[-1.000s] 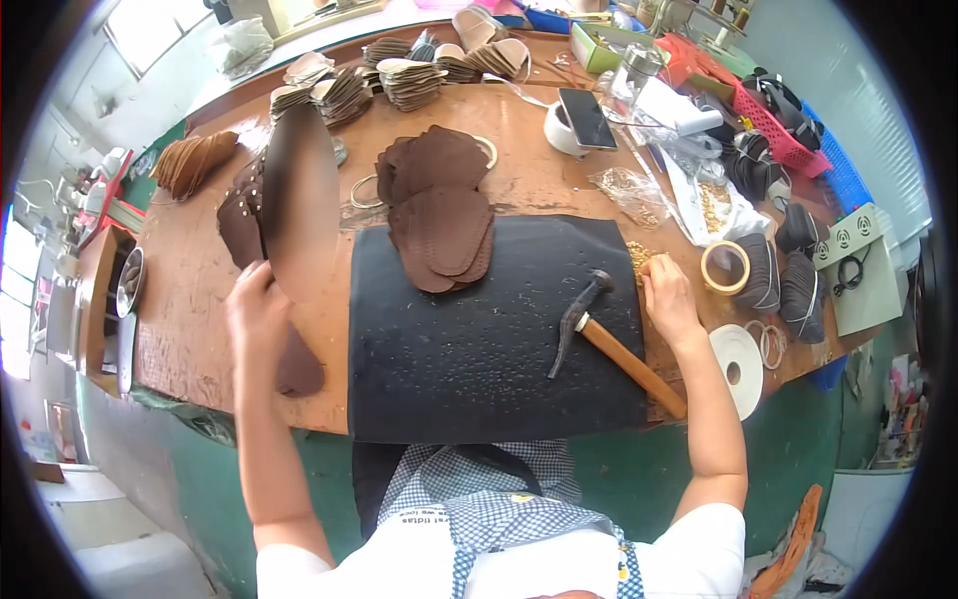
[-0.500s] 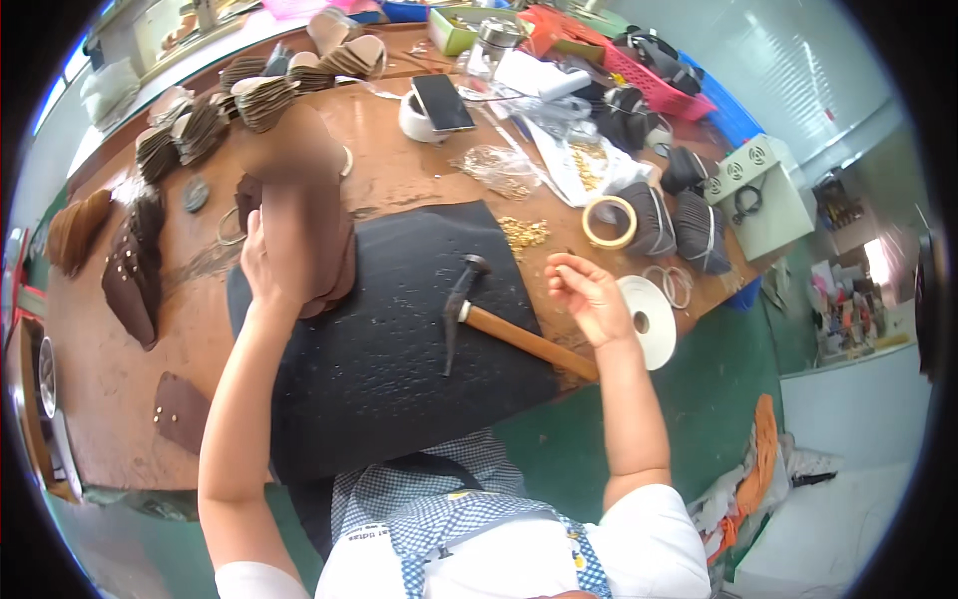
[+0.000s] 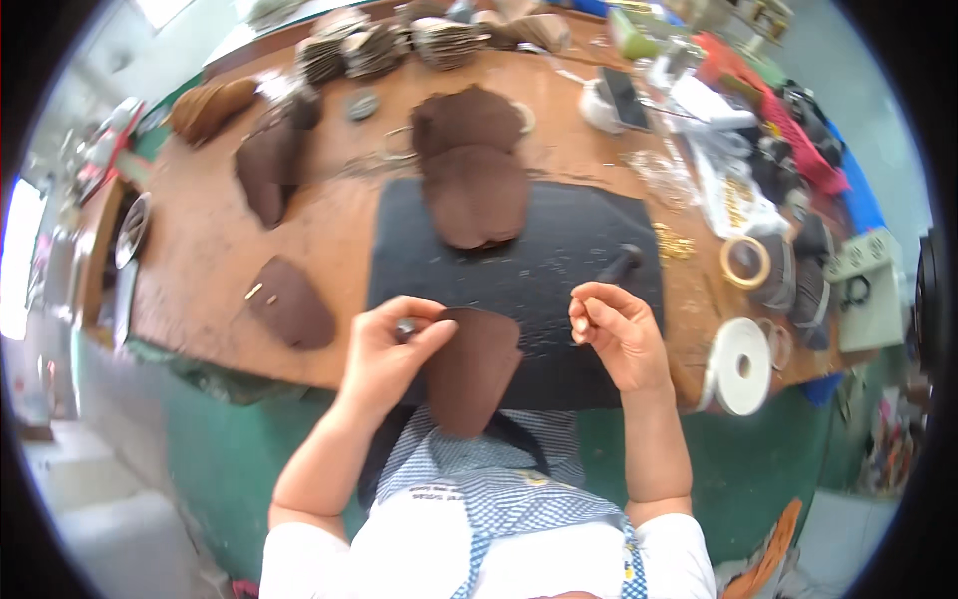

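Note:
My left hand (image 3: 384, 354) pinches the upper left edge of a flat brown leather piece (image 3: 474, 371). That piece hangs over the near edge of a black mat (image 3: 559, 225). A small grey round thing shows between the left fingers; its kind is unclear. My right hand (image 3: 629, 339) is held above the mat's right side, thumb and fingertips pressed together. Whatever they pinch is too small and blurred to name. Behind it the dark head of a hammer (image 3: 622, 264) shows; the hand hides most of the rest. At the mat's far edge lies a stack of brown leather pieces (image 3: 474, 195).
A brown piece with gold-coloured studs (image 3: 289, 304) lies at left. Gold-coloured small parts (image 3: 675, 242) sit right of the mat, near a tape roll (image 3: 745, 262) and a white roll (image 3: 741, 366). More leather stacks (image 3: 449, 42) line the far edge. A phone (image 3: 624, 98) rests there too.
My left hand has come back from the far stack toward me, now with a leather piece in it. The right hand stays pinched, now in front of the hammer. The whole view has shifted.

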Motion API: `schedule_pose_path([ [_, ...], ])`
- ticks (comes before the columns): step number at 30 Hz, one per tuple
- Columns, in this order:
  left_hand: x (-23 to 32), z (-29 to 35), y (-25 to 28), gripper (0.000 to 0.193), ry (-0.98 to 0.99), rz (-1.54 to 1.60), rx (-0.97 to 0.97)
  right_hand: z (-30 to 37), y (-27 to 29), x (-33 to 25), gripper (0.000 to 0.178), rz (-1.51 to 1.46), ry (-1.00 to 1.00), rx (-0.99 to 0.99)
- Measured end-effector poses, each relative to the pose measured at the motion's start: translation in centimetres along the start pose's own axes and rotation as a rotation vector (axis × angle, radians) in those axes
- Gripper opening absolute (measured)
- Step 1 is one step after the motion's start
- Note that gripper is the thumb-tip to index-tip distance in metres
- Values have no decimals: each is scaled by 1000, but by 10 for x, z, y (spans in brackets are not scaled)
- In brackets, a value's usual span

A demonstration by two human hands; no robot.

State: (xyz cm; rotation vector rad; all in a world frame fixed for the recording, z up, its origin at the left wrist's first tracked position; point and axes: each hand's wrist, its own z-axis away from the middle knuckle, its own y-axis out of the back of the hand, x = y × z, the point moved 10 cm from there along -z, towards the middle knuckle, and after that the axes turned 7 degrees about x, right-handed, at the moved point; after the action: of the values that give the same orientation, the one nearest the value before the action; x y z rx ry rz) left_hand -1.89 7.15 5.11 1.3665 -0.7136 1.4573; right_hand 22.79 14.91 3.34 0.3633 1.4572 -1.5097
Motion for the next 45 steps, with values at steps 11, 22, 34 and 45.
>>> schedule_pose_path([
  [11,-72,24,11,18,232,328,32,-3,-85,84,10,455,-12,-133],
  [22,-77,24,10,16,224,348,-21,2,-90,87,8,581,94,-65],
  [34,-63,29,6,18,176,331,-77,13,-114,57,15,973,610,-121],
  [45,-15,31,6,17,-305,-128,-80,15,-119,28,21,1085,785,-28],
])
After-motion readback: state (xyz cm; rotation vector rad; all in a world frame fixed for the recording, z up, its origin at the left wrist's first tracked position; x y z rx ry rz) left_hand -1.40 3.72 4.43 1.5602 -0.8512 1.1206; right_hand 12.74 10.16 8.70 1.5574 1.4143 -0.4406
